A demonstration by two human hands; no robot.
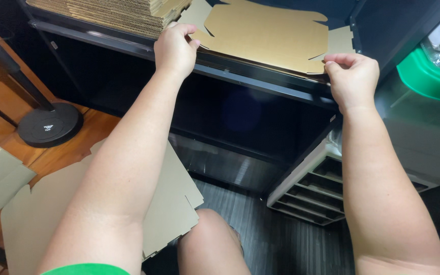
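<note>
Head cam: flat cardboard blank (pixel 266 33) lies on black shelf (pixel 260 81), overhanging its front edge. Left hand (pixel 175 50) pinches blank's left-front corner, fingers (pixel 182 28) curled over the top. Right hand (pixel 352 76) grips right-front corner flap, fingertips (pixel 339 60) clamped together on the edge. Corrugated stack (pixel 113 12) sits at shelf's left end, just beside the blank.

Bright overhead light on arms and cardboard; dark shelf recess below shows a faint bluish glare; focus sharp
</note>
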